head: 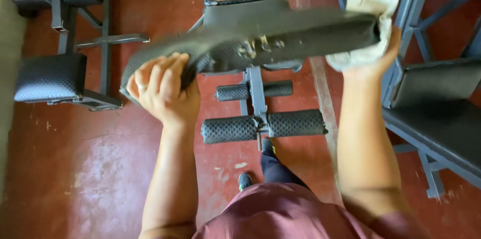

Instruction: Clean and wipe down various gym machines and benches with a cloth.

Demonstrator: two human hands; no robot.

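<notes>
looking down, a long black padded board [280, 38] is held up flat over a gym bench [250, 83] with foam rollers [295, 123]. the left hand [163, 88] is curled tight around the board's left end, fingers wrapped over the edge. the right hand [373, 53] is closed on a white cloth [373, 18] that's pressed around the board's right end. a red floor [90, 169] is seen below, with another bench [436, 113] off right and a padded rack [55, 76] off left.
</notes>
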